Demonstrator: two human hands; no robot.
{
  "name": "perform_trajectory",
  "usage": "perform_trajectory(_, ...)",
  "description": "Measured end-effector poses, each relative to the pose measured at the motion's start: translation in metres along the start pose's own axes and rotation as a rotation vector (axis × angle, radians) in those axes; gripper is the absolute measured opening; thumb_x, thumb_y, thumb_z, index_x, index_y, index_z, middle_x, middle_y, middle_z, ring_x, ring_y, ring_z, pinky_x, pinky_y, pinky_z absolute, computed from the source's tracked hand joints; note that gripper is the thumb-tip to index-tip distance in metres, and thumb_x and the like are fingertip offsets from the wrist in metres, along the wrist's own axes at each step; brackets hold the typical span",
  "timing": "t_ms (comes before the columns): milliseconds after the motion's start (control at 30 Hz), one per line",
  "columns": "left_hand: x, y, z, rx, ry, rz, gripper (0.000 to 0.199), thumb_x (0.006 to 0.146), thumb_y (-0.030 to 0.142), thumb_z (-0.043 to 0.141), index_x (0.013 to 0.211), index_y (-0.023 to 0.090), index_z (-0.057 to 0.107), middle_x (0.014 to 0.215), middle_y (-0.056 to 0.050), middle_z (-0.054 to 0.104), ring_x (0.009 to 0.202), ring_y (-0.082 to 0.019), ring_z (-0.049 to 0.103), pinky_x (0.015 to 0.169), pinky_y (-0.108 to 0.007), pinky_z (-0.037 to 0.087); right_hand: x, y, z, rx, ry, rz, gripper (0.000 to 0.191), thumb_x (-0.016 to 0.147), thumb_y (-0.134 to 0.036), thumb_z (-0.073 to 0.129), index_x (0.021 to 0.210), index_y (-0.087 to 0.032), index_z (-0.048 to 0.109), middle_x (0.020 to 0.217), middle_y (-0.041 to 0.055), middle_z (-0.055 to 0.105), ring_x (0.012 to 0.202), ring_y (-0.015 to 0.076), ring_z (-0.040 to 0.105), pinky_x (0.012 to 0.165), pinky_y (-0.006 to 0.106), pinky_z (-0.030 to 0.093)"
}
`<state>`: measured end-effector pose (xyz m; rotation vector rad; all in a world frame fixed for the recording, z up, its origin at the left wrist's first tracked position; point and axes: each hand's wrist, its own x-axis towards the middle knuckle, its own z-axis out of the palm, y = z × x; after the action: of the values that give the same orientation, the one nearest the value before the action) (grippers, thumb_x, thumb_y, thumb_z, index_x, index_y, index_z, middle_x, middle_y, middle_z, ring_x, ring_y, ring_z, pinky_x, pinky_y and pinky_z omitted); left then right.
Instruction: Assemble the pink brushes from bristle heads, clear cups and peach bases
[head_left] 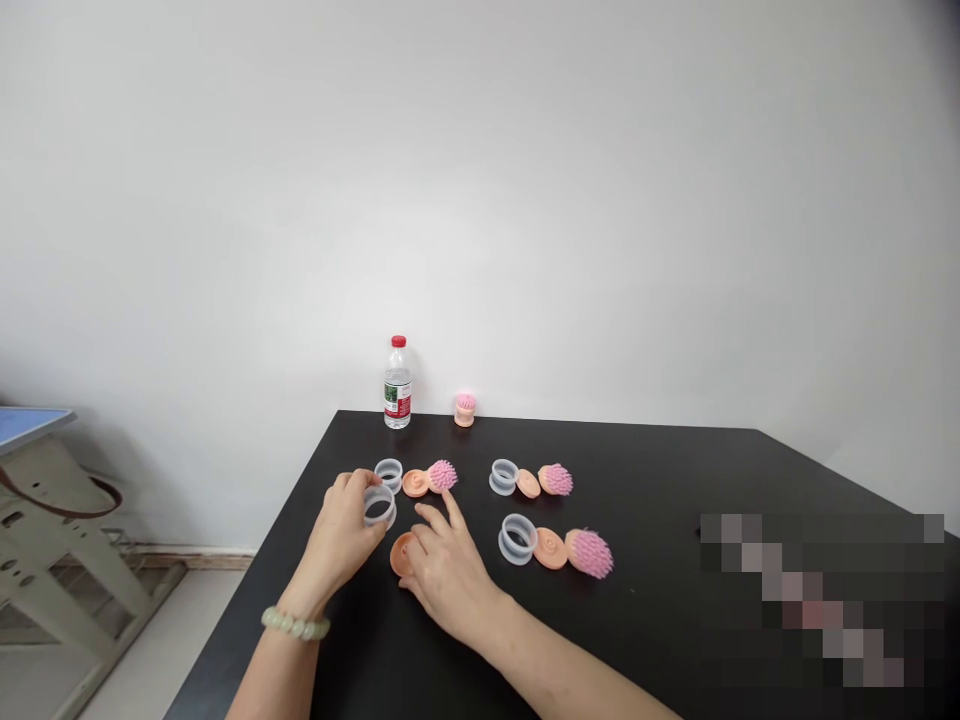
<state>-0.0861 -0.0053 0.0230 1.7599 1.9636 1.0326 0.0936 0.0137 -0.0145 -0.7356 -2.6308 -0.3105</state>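
Observation:
My left hand (pixel 341 535) is closed on a clear plastic ring (pixel 380 507), gripping its edge between thumb and fingers at the table's left. Beside it, my right hand (pixel 450 570) lies low over the table, fingers apart, its thumb side against a peach disc (pixel 401 556). What is under the right palm is hidden. Just behind the hands are another clear ring (pixel 388 474), a peach disc (pixel 415 484) and a pink-bristled brush head (pixel 442 476). To the right sit two similar rows, with a ring (pixel 517 540), a disc (pixel 551 549) and a brush head (pixel 589 553) in the nearer one.
A water bottle (pixel 397 390) with a red cap stands at the back of the black table (pixel 660 480). Near it is an assembled pink brush (pixel 465 410). A wall (pixel 600 250) rises behind. At far left is a blue-topped desk (pixel 34 422). A pixelated patch covers the lower right.

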Motion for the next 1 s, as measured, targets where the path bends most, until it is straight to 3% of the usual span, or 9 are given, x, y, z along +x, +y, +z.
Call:
perform_trajectory(200,-0.001,0.007,0.001,-0.208,-0.035,-0.010,0.034,0.066,0.022,0.061,0.099,0.022,0.053,0.101,-0.005,0.062,0.098,-0.027,0.061,0.086,-0.040,0.046,-0.010,0.004,0.001,0.088,0.136,0.029,0.030,0.078,-0.039,0.082,0.085,-0.013,0.071,0.098,0.0126,0.073,0.120,0.0379,0.058,0.114,0.062,0.036)
perform_trajectory(333,-0.005,0.017,-0.003,-0.374,-0.116,-0.010,0.034,0.072,0.032,0.065,0.102,0.021,0.052,0.096,-0.004,0.064,0.091,-0.024,0.063,0.082,-0.037,0.049,-0.021,0.010,-0.013,0.261,0.327,0.099,0.025,0.086,-0.031,0.074,0.101,-0.012,0.066,0.113,0.0161,0.070,0.128,0.0365,0.052,0.110,0.059,0.043)
perform_trajectory(467,-0.010,0.023,-0.003,-0.637,-0.265,-0.001,0.037,0.074,0.039,0.073,0.101,0.021,0.055,0.096,-0.004,0.063,0.092,-0.021,0.061,0.082,-0.034,0.050,-0.027,0.017,-0.026,0.473,0.445,0.191,0.040,0.093,-0.029,0.065,0.129,-0.016,0.051,0.128,0.0159,0.062,0.125,0.0302,0.054,0.100,0.049,0.054)
perform_trajectory(567,-0.012,0.025,0.001,-0.856,-0.388,0.013,0.040,0.071,0.038,0.080,0.100,0.021,0.058,0.097,-0.003,0.060,0.093,-0.019,0.058,0.083,-0.032,0.047,-0.028,0.017,-0.028,0.583,0.474,0.198,0.052,0.091,-0.035,0.069,0.135,-0.020,0.045,0.127,0.0135,0.062,0.119,0.0281,0.057,0.098,0.046,0.055)
perform_trajectory(633,-0.012,0.026,0.004,-0.888,-0.437,0.045,0.040,0.070,0.039,0.082,0.098,0.021,0.059,0.094,-0.001,0.058,0.089,-0.017,0.056,0.081,-0.029,0.046,-0.027,0.015,-0.028,0.620,0.473,0.168,0.054,0.089,-0.037,0.070,0.134,-0.020,0.046,0.124,0.0125,0.063,0.115,0.0278,0.058,0.096,0.045,0.055)
perform_trajectory(700,-0.011,0.026,0.006,-0.851,-0.438,0.073,0.039,0.071,0.041,0.080,0.097,0.021,0.058,0.093,-0.001,0.057,0.087,-0.017,0.056,0.079,-0.029,0.046,-0.027,0.013,-0.028,0.628,0.474,0.139,0.050,0.090,-0.038,0.069,0.131,-0.020,0.047,0.122,0.0124,0.064,0.114,0.0282,0.058,0.096,0.046,0.055)
perform_trajectory(800,-0.007,0.022,0.003,-0.586,-0.287,0.066,0.036,0.075,0.040,0.070,0.101,0.021,0.055,0.095,-0.003,0.060,0.090,-0.020,0.060,0.081,-0.032,0.049,-0.027,0.016,-0.028,0.597,0.487,0.140,0.042,0.094,-0.034,0.064,0.131,-0.020,0.047,0.124,0.0136,0.063,0.119,0.0295,0.056,0.099,0.048,0.053)
perform_trajectory(900,-0.001,0.012,-0.002,-0.293,-0.124,0.010,0.033,0.075,0.029,0.062,0.105,0.021,0.052,0.101,-0.006,0.063,0.094,-0.024,0.062,0.086,-0.038,0.049,-0.028,0.023,-0.028,0.572,0.476,0.185,0.032,0.095,-0.026,0.060,0.126,-0.020,0.051,0.124,0.0131,0.063,0.119,0.0295,0.055,0.099,0.049,0.052)
perform_trajectory(1000,0.003,0.000,-0.004,-0.138,-0.101,-0.019,0.035,0.071,0.019,0.059,0.106,0.020,0.054,0.105,-0.008,0.061,0.099,-0.027,0.061,0.090,-0.042,0.046,-0.029,0.030,-0.026,0.564,0.443,0.222,0.031,0.092,-0.018,0.059,0.123,-0.020,0.054,0.124,0.0127,0.064,0.121,0.0298,0.054,0.100,0.051,0.051)
